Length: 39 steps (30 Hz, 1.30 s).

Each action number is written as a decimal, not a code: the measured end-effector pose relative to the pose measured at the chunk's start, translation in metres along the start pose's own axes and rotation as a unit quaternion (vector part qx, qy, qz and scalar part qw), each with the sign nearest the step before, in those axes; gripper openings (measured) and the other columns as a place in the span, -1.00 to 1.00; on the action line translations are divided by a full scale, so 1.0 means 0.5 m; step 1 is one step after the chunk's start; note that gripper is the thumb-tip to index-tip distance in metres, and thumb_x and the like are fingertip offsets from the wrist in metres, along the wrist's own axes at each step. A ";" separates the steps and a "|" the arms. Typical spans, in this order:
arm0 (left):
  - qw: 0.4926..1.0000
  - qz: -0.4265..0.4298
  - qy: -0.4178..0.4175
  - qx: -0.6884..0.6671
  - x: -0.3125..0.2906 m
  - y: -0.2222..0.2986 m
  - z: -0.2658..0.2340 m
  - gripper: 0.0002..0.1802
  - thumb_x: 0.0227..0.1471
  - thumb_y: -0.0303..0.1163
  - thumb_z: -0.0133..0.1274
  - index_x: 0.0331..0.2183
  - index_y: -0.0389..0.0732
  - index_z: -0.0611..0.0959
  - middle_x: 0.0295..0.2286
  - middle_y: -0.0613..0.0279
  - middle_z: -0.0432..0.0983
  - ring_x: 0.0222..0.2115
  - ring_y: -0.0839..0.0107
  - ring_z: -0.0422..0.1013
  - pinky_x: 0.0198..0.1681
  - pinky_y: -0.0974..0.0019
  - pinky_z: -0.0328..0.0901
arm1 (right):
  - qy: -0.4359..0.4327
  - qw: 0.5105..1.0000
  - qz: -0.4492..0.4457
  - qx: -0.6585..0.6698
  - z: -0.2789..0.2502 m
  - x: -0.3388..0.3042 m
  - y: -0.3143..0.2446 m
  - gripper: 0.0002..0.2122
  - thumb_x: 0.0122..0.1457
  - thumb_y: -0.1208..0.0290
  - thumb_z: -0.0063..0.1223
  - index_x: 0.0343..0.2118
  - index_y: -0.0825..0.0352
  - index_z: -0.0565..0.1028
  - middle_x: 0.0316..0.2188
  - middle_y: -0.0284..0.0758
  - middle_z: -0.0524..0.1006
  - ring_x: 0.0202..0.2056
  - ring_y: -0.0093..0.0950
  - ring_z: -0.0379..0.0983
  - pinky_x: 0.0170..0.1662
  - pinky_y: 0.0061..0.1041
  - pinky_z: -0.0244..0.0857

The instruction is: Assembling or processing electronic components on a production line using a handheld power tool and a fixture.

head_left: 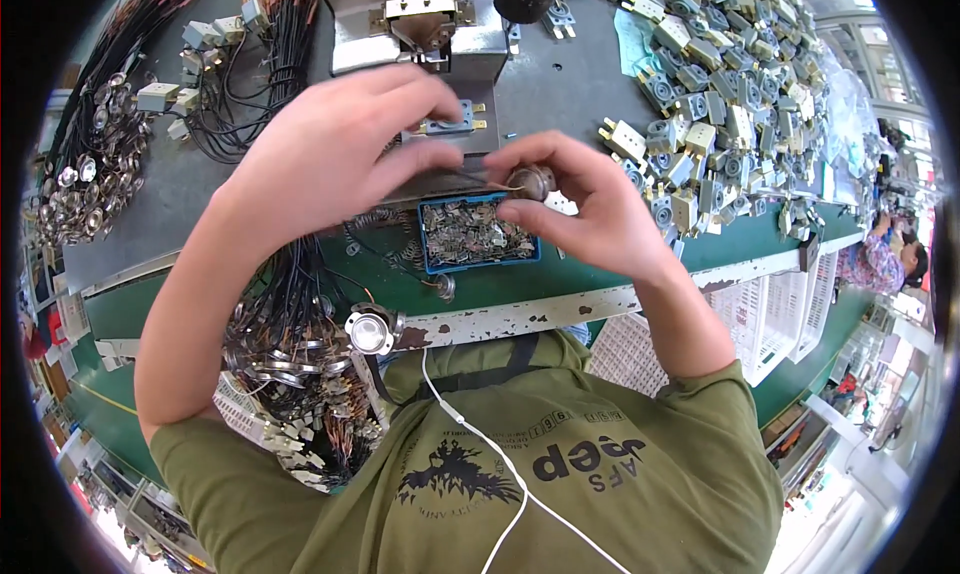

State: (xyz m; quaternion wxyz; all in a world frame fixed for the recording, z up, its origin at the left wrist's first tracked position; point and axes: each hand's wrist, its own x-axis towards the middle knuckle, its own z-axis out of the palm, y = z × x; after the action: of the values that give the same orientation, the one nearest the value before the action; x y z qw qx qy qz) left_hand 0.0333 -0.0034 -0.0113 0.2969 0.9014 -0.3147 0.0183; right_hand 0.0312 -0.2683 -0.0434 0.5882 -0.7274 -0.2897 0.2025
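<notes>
Head view: a grey-and-green tabletop [480, 296] spreads around the blue tray [430, 268]. A heap of pale connector blocks [700, 104] lies beyond the tray to the right; bundles of black wires [287, 64] lie beyond it to the left. Straight behind the tray stands a metal machine [425, 24]. Between machine and tray, a grey block [463, 124] with brass tabs is partly covered by the left hand [345, 139]. Small metal pieces [475, 232] fill the tray.

Above the tray's far right corner is a round metal part [532, 182], dull silver, with a thin lead [482, 180] running leftward.

The left hand arches over from the tray's left, blurred, thumb and forefinger parted; whether its grip has the lead, I cannot tell. From the tray's right, the right hand's [590, 209] grip pinches the round metal part between thumb and fingers.
</notes>
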 end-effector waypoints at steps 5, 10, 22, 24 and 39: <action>0.994 -0.006 -0.046 -0.096 -0.022 0.016 -0.018 -0.79 0.09 -0.36 0.22 -0.22 -0.23 0.69 -0.34 0.08 0.65 -0.30 0.06 0.57 -0.22 0.16 0.44 | -0.011 0.985 0.069 0.158 -0.013 0.016 -0.008 -0.66 0.25 0.59 0.24 0.07 0.44 0.45 -0.12 -0.24 0.63 -0.15 -0.56 0.57 -0.05 -0.52 0.50; 0.997 -0.006 -0.060 -0.042 -0.030 0.010 -0.031 -0.84 0.11 -0.38 0.17 -0.26 -0.24 0.67 -0.38 0.08 0.63 -0.33 0.06 0.56 -0.24 0.13 0.43 | -0.098 0.982 0.125 0.098 -0.029 0.039 -0.004 -0.69 0.37 0.40 0.13 0.08 0.45 0.44 -0.14 -0.18 0.65 -0.17 -0.49 0.61 -0.05 -0.48 0.53; 0.999 0.008 -0.019 -0.031 -0.045 -0.009 -0.059 -0.84 0.17 -0.42 0.14 -0.31 -0.35 0.63 -0.44 0.05 0.53 -0.40 0.09 0.49 -0.31 0.16 0.37 | -0.051 0.948 0.152 0.273 0.007 0.069 0.012 -0.58 0.50 0.33 -0.18 0.28 0.49 0.29 0.08 -0.04 0.55 0.10 -0.29 0.54 0.15 -0.34 0.48; 0.999 -0.005 -0.016 -0.036 -0.050 -0.011 -0.056 -0.85 0.16 -0.42 0.14 -0.32 -0.33 0.64 -0.44 0.05 0.54 -0.39 0.07 0.49 -0.30 0.15 0.37 | -0.028 0.961 0.143 0.235 0.014 0.075 0.009 -0.59 0.48 0.32 -0.12 0.26 0.48 0.33 0.02 -0.10 0.58 0.02 -0.36 0.57 0.09 -0.39 0.49; 0.994 0.054 -0.076 0.055 -0.077 0.016 -0.073 -0.85 0.01 -0.30 0.26 -0.32 -0.07 0.71 -0.47 0.25 0.44 -0.39 0.21 0.47 -0.27 0.15 0.38 | -0.300 0.938 0.109 -0.136 0.033 0.138 -0.052 -0.81 0.34 0.49 0.09 -0.09 0.47 0.60 -0.26 -0.26 0.69 -0.27 -0.57 0.59 -0.18 -0.49 0.50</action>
State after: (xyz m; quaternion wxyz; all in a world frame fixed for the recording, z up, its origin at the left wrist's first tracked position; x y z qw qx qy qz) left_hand 0.0034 0.0330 0.0147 0.2210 0.8967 -0.3831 -0.0165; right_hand 0.0679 -0.2071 -0.0187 0.3439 -0.7327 -0.3966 0.4332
